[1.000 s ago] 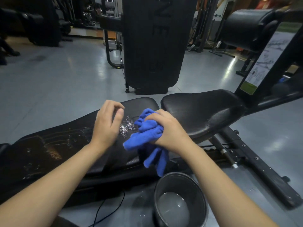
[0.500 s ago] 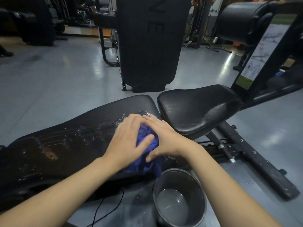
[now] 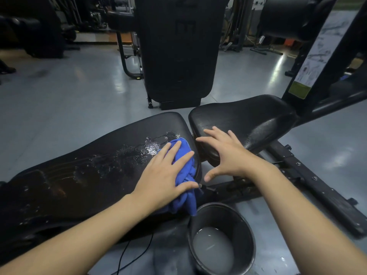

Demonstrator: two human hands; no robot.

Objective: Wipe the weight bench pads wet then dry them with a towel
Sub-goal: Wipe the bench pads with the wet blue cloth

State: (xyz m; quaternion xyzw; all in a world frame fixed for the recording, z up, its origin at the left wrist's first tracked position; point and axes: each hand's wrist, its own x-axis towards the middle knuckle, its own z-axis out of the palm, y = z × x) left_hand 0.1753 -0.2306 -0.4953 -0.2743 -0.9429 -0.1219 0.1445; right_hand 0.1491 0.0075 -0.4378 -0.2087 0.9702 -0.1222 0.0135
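Right hand (image 3: 226, 155) let go, fingers spread; left hand (image 3: 164, 175) alone pressed flat on cloth (image 3: 185, 165). Wet wiping of long pad (image 3: 89, 171) underway.

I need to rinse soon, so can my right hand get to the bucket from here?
Probably yes: the right hand is free over the seat pad, and the open bucket sits just below with nothing between.

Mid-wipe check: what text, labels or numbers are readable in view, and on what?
None is readable.
White instruction placard on the black machine frame, right: diagrams and print too blurred.
Green strip at its foot: too small.
Tall black upright pad: faint embossed letter shapes, not legible.
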